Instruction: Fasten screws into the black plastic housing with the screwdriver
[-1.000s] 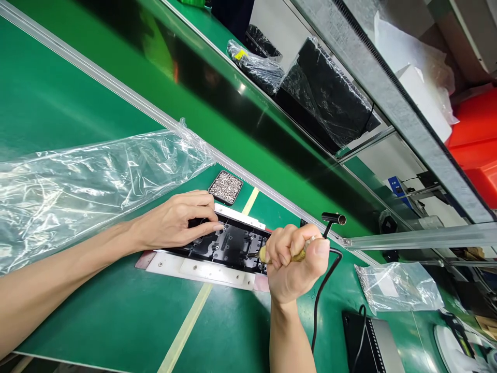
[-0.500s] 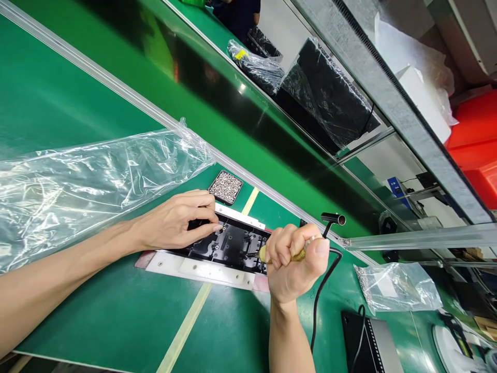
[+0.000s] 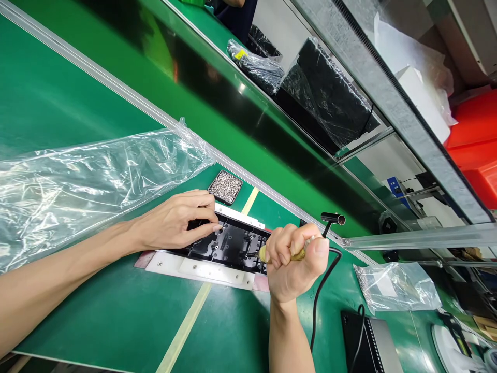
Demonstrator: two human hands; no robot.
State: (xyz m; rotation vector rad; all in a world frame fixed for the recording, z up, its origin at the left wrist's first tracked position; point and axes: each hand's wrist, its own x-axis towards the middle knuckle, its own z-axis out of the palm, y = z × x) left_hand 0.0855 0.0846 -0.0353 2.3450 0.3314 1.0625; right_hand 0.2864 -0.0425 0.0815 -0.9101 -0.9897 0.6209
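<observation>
My right hand (image 3: 297, 261) is wrapped round the yellowish handle of a soldering iron (image 3: 265, 254) with a black cord. The metal tip points left and down to small posts inside a long black plastic housing (image 3: 231, 243). My left hand (image 3: 186, 220) rests over the housing's left end, covering it. Its thumb and forefinger are pinched together at a post, and what they hold is too small to make out. White fixture strips (image 3: 202, 268) run along both long sides of the housing. Just beyond it stands a small black tray (image 3: 218, 200) full of tiny metal pieces.
A clear plastic bag (image 3: 97, 186) lies on the green bench at left. A black tube holder (image 3: 333, 219) stands beyond my right hand. To the right are another bag (image 3: 398, 287) and a dark metal box (image 3: 368, 339). A person's arm (image 3: 235, 2) shows at the top.
Both my hands, the soldering iron and the housing stay practically where they were. The person at the top has shifted slightly.
</observation>
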